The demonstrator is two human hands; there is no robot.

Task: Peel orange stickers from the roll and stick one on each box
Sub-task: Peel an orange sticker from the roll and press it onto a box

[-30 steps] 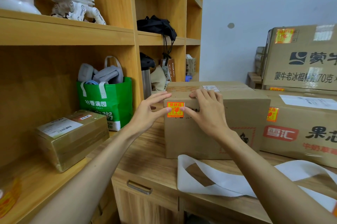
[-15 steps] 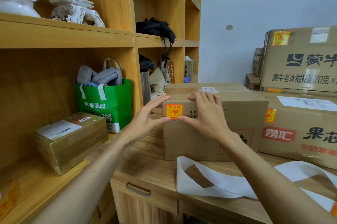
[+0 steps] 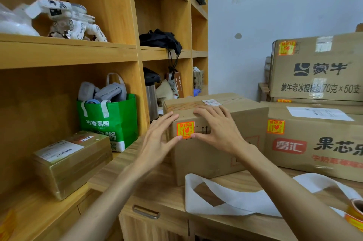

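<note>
An orange sticker (image 3: 185,130) sits on the front face of a brown cardboard box (image 3: 231,154) on the wooden counter. My left hand (image 3: 157,142) and my right hand (image 3: 218,129) lie flat against the box on either side of the sticker, both thumbs touching its lower edge. The sticker roll (image 3: 356,212) shows at the lower right edge, with a long strip of white backing paper (image 3: 235,199) trailing across the counter. Two boxes to the right carry orange stickers: the large one beside it (image 3: 275,127) and the stacked one above (image 3: 287,47).
A taped parcel (image 3: 72,162) sits on the low shelf at left, beside a green bag (image 3: 110,123). Wooden shelves hold a white toy robot (image 3: 68,21), a black bag (image 3: 159,39) and a flask (image 3: 151,91). A drawer handle (image 3: 146,212) is below the counter edge.
Both thumbs have slid down from the sticker's sides to its lower edge. The hands otherwise stay on the box.
</note>
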